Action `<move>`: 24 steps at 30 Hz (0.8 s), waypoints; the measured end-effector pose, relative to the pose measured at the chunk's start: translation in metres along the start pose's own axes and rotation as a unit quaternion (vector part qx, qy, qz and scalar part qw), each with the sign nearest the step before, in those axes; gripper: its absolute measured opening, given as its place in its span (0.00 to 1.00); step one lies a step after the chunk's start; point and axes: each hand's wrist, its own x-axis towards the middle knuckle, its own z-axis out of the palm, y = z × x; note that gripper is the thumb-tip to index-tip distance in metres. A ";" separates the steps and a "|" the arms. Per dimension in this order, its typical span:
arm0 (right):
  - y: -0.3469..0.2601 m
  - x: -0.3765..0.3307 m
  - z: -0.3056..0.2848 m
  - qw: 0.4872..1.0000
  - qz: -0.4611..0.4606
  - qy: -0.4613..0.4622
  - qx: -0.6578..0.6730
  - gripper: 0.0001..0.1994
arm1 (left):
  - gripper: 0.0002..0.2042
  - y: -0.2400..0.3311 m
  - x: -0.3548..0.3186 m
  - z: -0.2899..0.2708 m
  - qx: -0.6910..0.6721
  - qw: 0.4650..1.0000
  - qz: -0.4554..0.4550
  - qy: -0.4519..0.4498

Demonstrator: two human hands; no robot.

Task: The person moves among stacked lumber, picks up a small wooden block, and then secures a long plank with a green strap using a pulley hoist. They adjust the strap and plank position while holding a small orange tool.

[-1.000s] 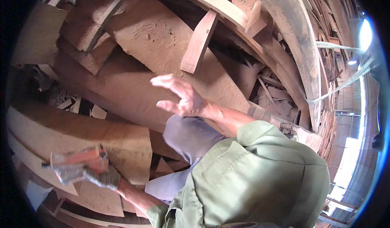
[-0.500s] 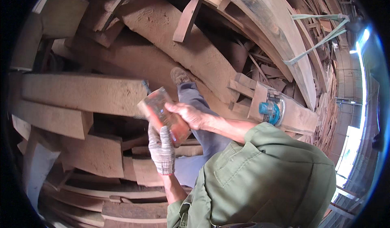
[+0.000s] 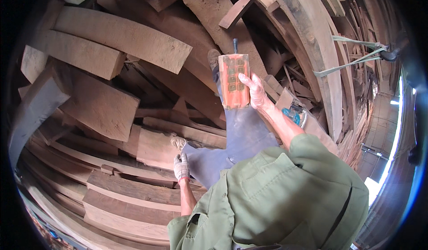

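My right hand (image 3: 255, 92) grips the orange remote (image 3: 233, 81) at twelve o'clock; my gloved left hand (image 3: 181, 166) hangs half-curled, holding nothing, over planks (image 3: 133, 192).

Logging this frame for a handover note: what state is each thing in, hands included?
Right hand: bare, gripping the orange remote.
Orange remote: held upright, button face to the camera, antenna up.
Left hand: gloved, hanging down, holds nothing.
Wooden planks: piled loosely, crossing each other.
Blue power tool: lying on a plank, untouched.
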 end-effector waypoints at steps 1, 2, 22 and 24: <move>0.002 -0.001 0.002 1.000 0.007 0.009 0.014 0.26 | 0.30 -0.016 -0.002 0.007 0.005 1.000 -0.001 -0.001; 0.004 -0.001 0.004 0.998 0.038 0.040 0.021 0.25 | 0.30 -0.029 -0.004 0.013 0.015 1.000 -0.012 -0.006; 0.130 0.003 0.040 0.971 0.229 0.048 -0.044 0.21 | 0.26 -0.065 0.018 0.094 -0.017 0.988 -0.109 0.106; 0.139 -0.001 0.045 0.967 0.246 0.042 -0.058 0.20 | 0.26 -0.065 0.017 0.095 -0.028 0.987 -0.121 0.104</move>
